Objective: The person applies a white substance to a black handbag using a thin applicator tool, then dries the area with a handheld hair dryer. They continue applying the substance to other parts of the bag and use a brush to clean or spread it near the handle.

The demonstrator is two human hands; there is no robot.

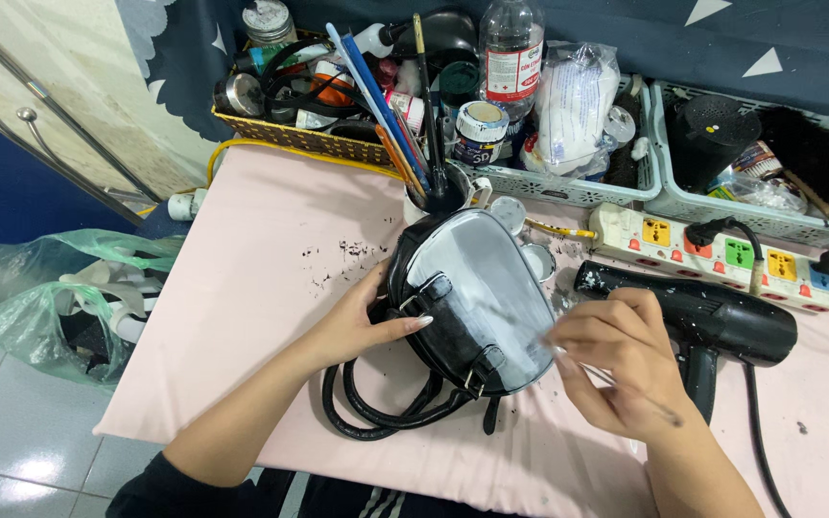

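From the head view, the left hand [357, 326] lay on the black handbag [477, 302] near the middle of the pink table [261, 278], its fingers pressed against the bag's side, its thumb hidden behind the bag. The right hand [616, 369] had its fingers pinched around a thin brush [626, 384], whose tip, blurred, met the bag's whitish painted panel. A black hair dryer [712, 321] lay just beside it, partly hidden by that hand. Crowded baskets [578, 187] and a power strip [722, 254] lined the table's far edge. Grey floor tiles [11, 432] showed left.
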